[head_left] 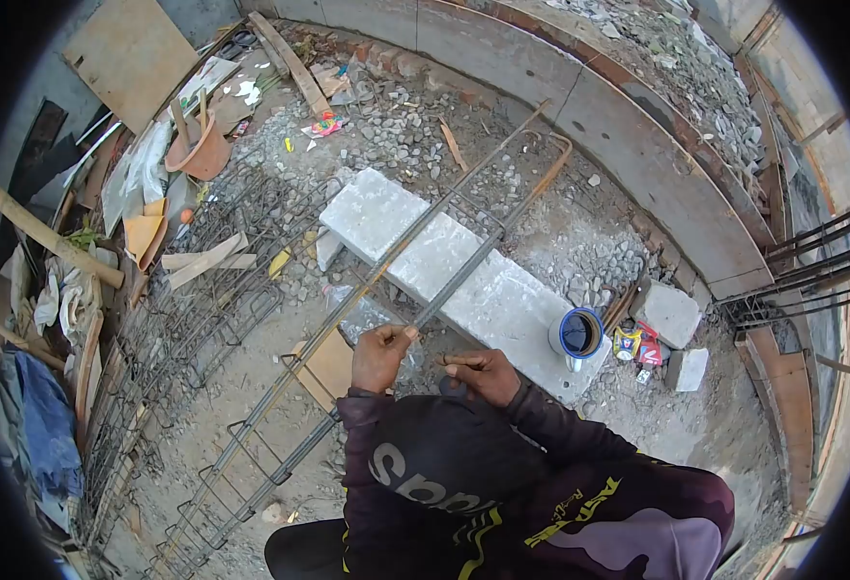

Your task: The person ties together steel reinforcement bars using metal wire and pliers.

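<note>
My left hand [378, 359] is closed, thumb and fingers pinched together beside a long rebar cage [285, 372]. My right hand [486, 375] is a short way to its right, fingers also pinched. Whatever small things the fingertips hold, I cannot make out. A dark cap [454, 449] hides the area just below the hands. The cage's steel bars run diagonally, crossing over a pale concrete slab [473, 275]. On the slab's right end stands a blue-rimmed mug [553, 335] of dark liquid.
Concrete blocks [666, 311] and colourful packets [628, 343] lie right of the mug. More wire rebar frames [217, 314] lie at the left, near an orange bucket [200, 155] and scrap boards. A curved low wall [579, 106] bounds the gravelly ground.
</note>
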`<act>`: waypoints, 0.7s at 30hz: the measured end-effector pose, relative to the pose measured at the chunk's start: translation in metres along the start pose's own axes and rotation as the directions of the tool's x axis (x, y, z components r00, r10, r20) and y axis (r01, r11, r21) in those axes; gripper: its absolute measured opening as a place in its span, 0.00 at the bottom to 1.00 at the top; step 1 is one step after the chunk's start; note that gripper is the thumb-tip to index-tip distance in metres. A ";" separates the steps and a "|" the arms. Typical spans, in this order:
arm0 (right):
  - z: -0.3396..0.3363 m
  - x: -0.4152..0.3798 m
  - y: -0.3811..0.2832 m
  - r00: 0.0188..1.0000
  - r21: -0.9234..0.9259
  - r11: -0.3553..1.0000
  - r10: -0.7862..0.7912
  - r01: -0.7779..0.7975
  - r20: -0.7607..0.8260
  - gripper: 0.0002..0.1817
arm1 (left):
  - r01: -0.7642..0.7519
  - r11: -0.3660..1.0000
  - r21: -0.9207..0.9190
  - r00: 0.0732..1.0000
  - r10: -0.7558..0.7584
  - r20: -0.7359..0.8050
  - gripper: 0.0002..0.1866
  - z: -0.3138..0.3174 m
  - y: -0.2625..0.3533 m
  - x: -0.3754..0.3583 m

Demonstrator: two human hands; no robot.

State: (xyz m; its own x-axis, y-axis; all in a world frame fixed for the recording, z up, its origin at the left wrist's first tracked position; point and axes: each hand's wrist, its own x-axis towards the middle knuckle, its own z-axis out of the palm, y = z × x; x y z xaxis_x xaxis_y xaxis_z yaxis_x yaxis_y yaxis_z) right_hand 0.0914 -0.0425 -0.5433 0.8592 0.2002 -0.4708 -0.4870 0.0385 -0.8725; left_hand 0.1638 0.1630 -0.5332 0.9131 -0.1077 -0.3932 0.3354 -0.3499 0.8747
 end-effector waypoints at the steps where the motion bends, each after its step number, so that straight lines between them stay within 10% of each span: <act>1: -0.001 -0.002 -0.006 1.000 0.010 1.000 0.014 -0.014 -0.023 0.13 | -0.003 1.000 0.009 1.000 0.003 0.004 0.21 0.000 0.002 0.001; 5: -0.004 0.001 -0.013 1.000 -0.015 1.000 0.027 -0.027 -0.006 0.13 | 0.067 0.998 -0.007 0.998 -0.067 0.012 0.24 -0.005 0.012 -0.004; 7: -0.003 0.019 0.020 0.977 -0.118 0.970 -0.214 0.212 -0.004 0.12 | 0.122 0.990 -0.075 0.991 -0.126 -0.049 0.23 -0.002 0.012 -0.004; 10: 0.005 0.026 -0.006 0.994 -0.245 0.969 0.049 -0.024 0.097 0.12 | 0.121 0.984 -0.131 0.988 -0.133 -0.083 0.21 0.000 0.015 -0.002; 21: 0.026 0.060 -0.026 0.986 -0.456 0.886 -0.142 0.087 -0.088 0.14 | 0.077 0.985 -0.153 0.987 -0.097 -0.128 0.17 0.004 0.001 0.002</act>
State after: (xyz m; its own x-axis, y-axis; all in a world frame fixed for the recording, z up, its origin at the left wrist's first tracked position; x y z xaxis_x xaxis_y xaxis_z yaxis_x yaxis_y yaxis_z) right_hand 0.1511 -0.0059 -0.5453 0.9299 0.1061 -0.3521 -0.2856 -0.3947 -0.8733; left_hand 0.1649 0.1592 -0.5343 0.8985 0.0470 -0.4365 0.4360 -0.2110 0.8749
